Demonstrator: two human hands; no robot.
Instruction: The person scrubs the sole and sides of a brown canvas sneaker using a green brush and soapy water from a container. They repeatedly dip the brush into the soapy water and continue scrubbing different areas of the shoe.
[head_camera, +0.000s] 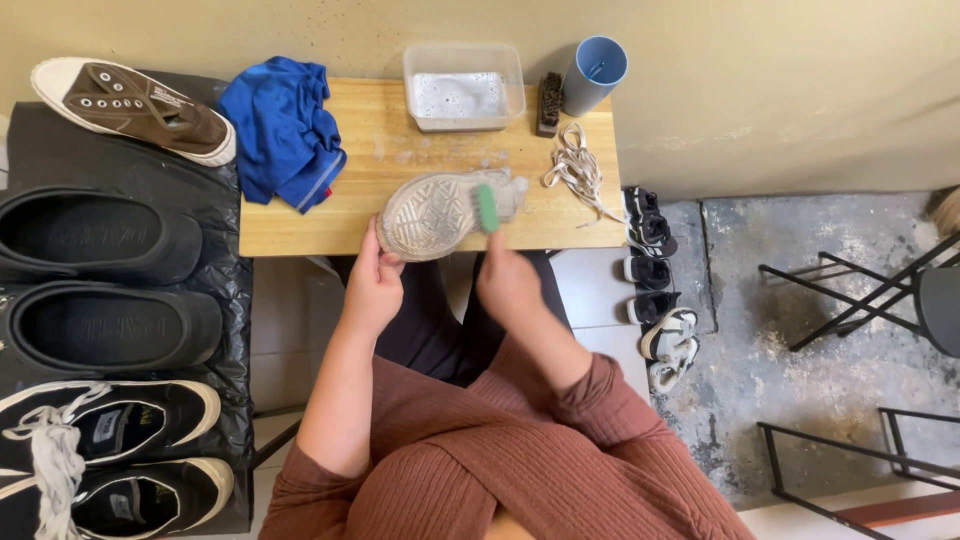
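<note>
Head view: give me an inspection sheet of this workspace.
Surface: wooden table, wet patches near the tub.
Job's things: shoe sole-up, soapy; green brush on it.
Clutter: blue cloth, clear tub, dark brush, blue cup, white laces.
Grips: left hand holds the shoe; right hand holds the green brush.
Cables: nothing seen.
Surroundings: shoes on black sheet, sandals on floor.

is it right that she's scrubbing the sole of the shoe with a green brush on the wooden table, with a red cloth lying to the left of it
Not quite: the cloth is blue, not red, as the head view shows. The rest holds: the right hand works a green brush on the upturned shoe sole, steadied by the left hand, on the wooden table.
</note>
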